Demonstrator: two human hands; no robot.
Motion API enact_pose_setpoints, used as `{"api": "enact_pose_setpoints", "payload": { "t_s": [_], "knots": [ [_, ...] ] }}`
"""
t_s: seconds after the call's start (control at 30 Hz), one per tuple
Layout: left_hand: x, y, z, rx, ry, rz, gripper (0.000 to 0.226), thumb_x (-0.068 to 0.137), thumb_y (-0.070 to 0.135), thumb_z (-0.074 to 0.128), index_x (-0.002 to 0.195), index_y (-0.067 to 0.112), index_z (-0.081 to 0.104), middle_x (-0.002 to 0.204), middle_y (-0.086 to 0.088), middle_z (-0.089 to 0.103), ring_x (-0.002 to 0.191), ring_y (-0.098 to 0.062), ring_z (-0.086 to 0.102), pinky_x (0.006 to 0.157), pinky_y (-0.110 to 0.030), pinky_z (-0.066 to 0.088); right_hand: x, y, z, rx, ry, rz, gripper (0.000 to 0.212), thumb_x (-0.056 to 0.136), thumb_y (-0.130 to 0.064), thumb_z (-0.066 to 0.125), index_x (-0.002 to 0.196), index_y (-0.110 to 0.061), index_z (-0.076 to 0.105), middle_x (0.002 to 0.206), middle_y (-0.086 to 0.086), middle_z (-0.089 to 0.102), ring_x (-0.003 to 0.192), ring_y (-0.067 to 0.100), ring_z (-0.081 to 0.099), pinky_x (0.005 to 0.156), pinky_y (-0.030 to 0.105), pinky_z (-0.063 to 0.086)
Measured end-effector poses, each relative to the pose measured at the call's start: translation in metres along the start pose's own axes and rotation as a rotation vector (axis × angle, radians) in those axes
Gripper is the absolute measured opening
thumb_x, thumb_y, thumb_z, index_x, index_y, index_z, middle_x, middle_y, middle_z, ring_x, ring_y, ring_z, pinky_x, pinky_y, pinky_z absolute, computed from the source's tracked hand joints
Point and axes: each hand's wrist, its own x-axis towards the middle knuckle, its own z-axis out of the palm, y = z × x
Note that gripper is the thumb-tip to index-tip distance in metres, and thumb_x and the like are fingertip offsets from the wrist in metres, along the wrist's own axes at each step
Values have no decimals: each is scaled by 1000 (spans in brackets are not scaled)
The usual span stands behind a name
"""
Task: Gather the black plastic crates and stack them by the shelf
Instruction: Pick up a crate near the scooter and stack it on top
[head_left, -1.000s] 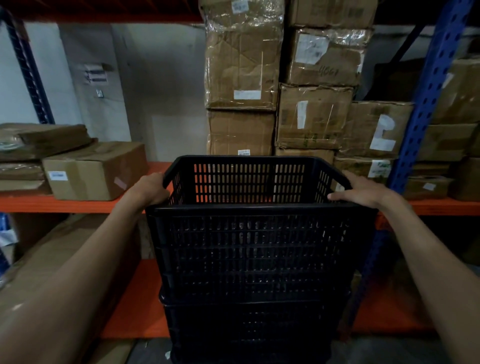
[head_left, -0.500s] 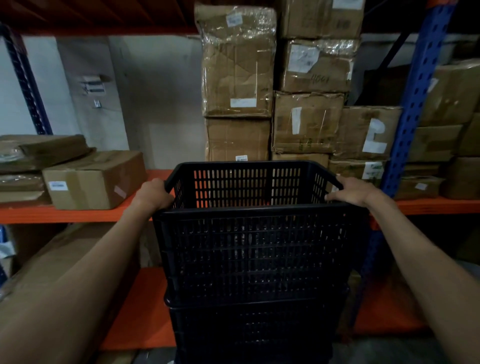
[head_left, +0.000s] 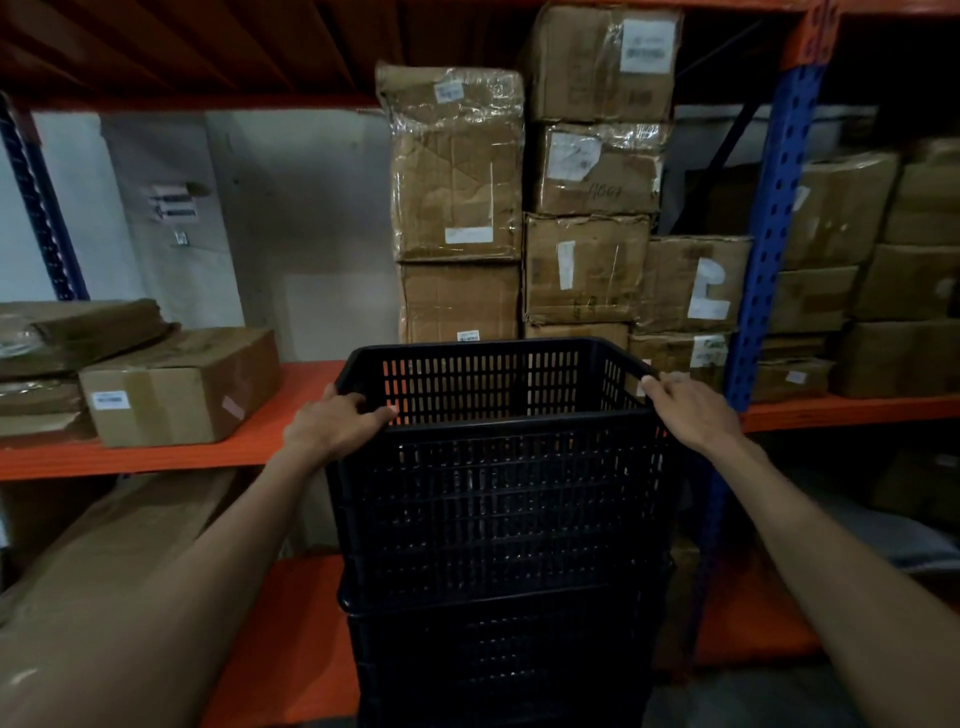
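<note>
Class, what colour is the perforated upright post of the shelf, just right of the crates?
Blue post, with an orange cap on top; the head view shows it.

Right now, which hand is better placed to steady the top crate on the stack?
Left hand, slightly: its fingers curl over the top crate rim. The right hand only rests on the corner.

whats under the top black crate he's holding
Under the top crate sits at least one more black crate, nested below it. The stack's base and the floor beneath are cut off by the frame.
</note>
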Motion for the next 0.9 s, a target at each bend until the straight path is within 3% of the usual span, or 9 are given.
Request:
{"api": "enact_pose_setpoints", "payload": {
  "t_s": [0.13,0.23,0.3,0.47,0.57,0.63,0.8,0.9],
  "knots": [
    [2,-2,4,30,64,13,62,81,66,35,134,37,51,145,-10,40,123,-41,48,100,-48,42,-7,-6,-6,-12,-83,86,56,100,-40,16,145,-14,37,149,13,41,133,33,41,102,40,34],
    [-3,-2,5,32,82,26,58,83,63,34,132,37,53,143,-9,42,121,-41,48,98,-49,43,-8,-7,-12,-10,-152,57,53,100,-38,14,148,-24,33,157,3,29,139,30,33,108,39,29],
    [-5,-1,5,31,84,26,55,85,58,34,131,36,53,142,-9,42,123,-42,45,99,-50,42,-10,-6,-12,6,-171,48,53,99,-41,13,145,-29,36,156,2,33,138,30,34,109,41,28],
    [-10,2,3,3,81,4,59,80,53,31,131,34,54,144,-8,42,128,-40,40,103,-49,38,-16,-9,-11,-19,-72,70,50,97,-43,14,133,-36,49,143,4,49,132,33,36,104,49,27],
    [-10,0,1,-38,101,-22,55,83,53,39,132,31,53,144,-11,43,130,-41,39,106,-50,36,-21,-10,-11,10,-45,61,53,94,-57,14,117,-37,58,133,7,56,132,31,35,102,51,25],
    [-16,-1,2,-55,138,-22,54,86,55,44,133,29,52,143,-13,44,129,-42,40,106,-52,37,-31,-9,-9,48,-4,16,60,92,-64,14,119,-36,58,133,6,55,132,30,36,102,52,24],
    [-50,9,6,-164,382,66,48,88,54,45,126,28,57,137,-9,47,124,-38,44,99,-55,38,-65,-14,-3,49,172,-135,61,93,-64,17,140,-34,40,155,-1,31,146,22,17,112,52,14],
    [-81,5,8,-299,564,194,37,89,47,49,118,28,61,130,-4,50,120,-31,48,98,-51,41,-96,-28,-5,171,296,-168,55,95,-60,21,137,-34,45,151,-1,36,144,20,22,113,49,17]
  ]
}}
